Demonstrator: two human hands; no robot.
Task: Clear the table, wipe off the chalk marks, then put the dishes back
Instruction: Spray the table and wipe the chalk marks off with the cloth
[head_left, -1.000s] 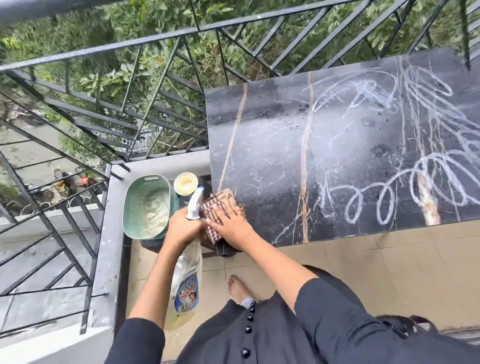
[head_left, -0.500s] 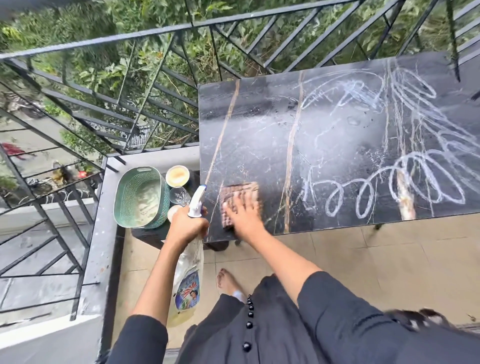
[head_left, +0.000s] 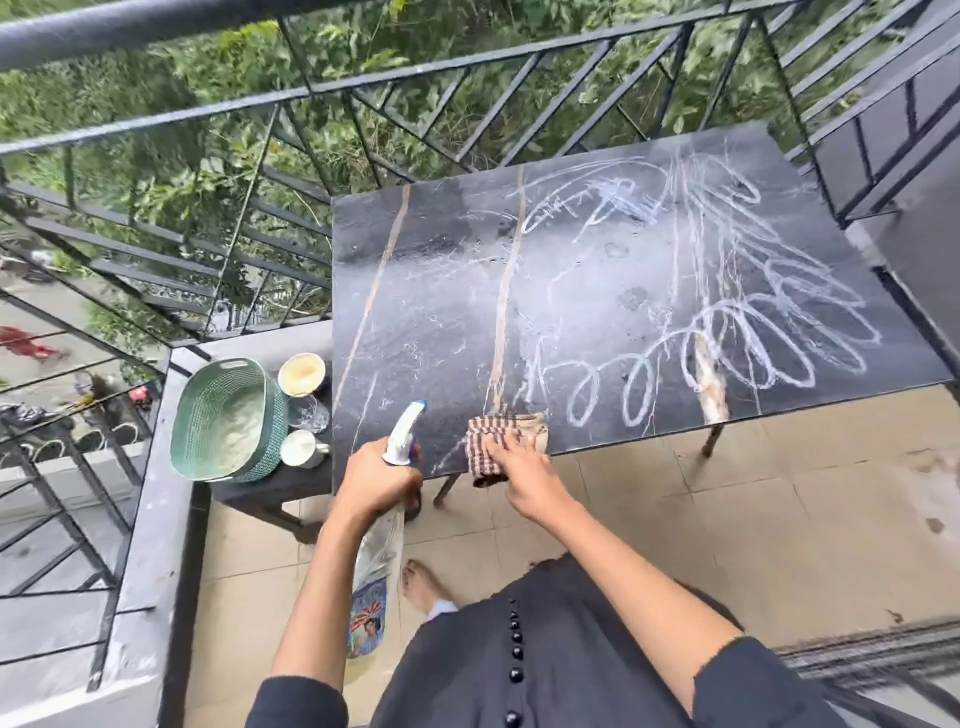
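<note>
A black marble-look table (head_left: 441, 291) carries white chalk marks (head_left: 727, 322) over its right half; its left part looks wet and smeared. My right hand (head_left: 524, 467) presses a checked cloth (head_left: 498, 436) on the table's near edge, with part of the cloth hanging over it. My left hand (head_left: 379, 478) grips a clear spray bottle (head_left: 379, 551) by the neck, its white nozzle pointing up beside the table's near left corner. The dishes stand on a low dark stand (head_left: 270, 483) to the left: a green basket (head_left: 228, 421), a bowl (head_left: 302, 373), a glass (head_left: 310, 413) and a white mug (head_left: 301, 448).
A black metal railing (head_left: 260, 130) runs behind and left of the table, with a drop to the street beyond. Beige floor tiles (head_left: 727, 519) lie in front. My bare foot (head_left: 421, 582) is near the table leg. A striped mat (head_left: 857, 654) lies at the right.
My right hand slid the cloth rightward along the table's near edge, from the left corner toward the chalk loops. The left hand kept its hold on the bottle.
</note>
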